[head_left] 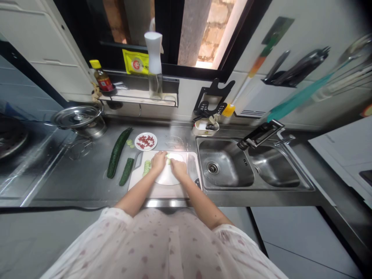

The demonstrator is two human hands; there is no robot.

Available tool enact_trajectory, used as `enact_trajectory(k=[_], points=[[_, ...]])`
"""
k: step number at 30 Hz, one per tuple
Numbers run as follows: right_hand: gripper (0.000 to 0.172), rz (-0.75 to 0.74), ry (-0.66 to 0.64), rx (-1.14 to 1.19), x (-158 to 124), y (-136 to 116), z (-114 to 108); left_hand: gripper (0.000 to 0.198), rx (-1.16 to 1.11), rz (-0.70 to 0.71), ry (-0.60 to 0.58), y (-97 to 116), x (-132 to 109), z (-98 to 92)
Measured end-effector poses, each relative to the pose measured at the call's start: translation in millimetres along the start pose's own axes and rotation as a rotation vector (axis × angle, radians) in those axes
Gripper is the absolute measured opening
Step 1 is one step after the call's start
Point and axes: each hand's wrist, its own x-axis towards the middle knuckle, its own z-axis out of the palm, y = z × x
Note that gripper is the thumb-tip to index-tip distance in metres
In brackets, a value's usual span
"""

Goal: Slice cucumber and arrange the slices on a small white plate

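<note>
A white plate (167,179) lies on the pale cutting board (168,192). Over its left part, my left hand (159,162) has its fingers closed at a small pale green cucumber slice (167,155). My right hand (178,169) is opposite, fingers bent together near another small green piece (169,161); what it grips is too small to tell. A row of cucumber slices (147,167) rests on the board left of my left hand. Farther left are a long whole cucumber (118,152) and a shorter cut cucumber (126,171).
A small plate of red pieces (145,142) stands behind the board. At the right is a double sink (229,162) with a black faucet (260,135). A lidded steel pot (87,122) stands at the back left, below a shelf (139,96) with bottles.
</note>
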Motion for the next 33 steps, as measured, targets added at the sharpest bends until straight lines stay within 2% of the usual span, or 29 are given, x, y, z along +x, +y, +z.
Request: enact_trajectory(k=[7, 16, 21, 28, 33], points=[[0.036, 0.030, 0.024, 0.025, -5.4, -4.7, -1.8, 0.029, 0.019, 0.004, 0.003, -0.1, -2.5, 3.2], [0.040, 0.047, -0.009, 0.008, -9.6, -8.5, -4.9, 0.027, -0.011, -0.035, 0.017, -0.1, -9.7, 2.6], [0.042, 0.088, 0.003, 0.048, -12.1, -12.1, -6.7, 0.026, -0.043, -0.026, 0.051, -2.0, -22.6, 4.2], [0.040, 0.054, 0.053, 0.108, -25.9, -16.3, -5.3, 0.026, -0.084, -0.065, 0.045, -12.9, -48.4, 7.8], [0.036, 0.010, 0.080, 0.130, -41.7, -26.5, -2.2, 0.025, -0.108, -0.067, 0.027, -12.7, -70.9, 10.9]])
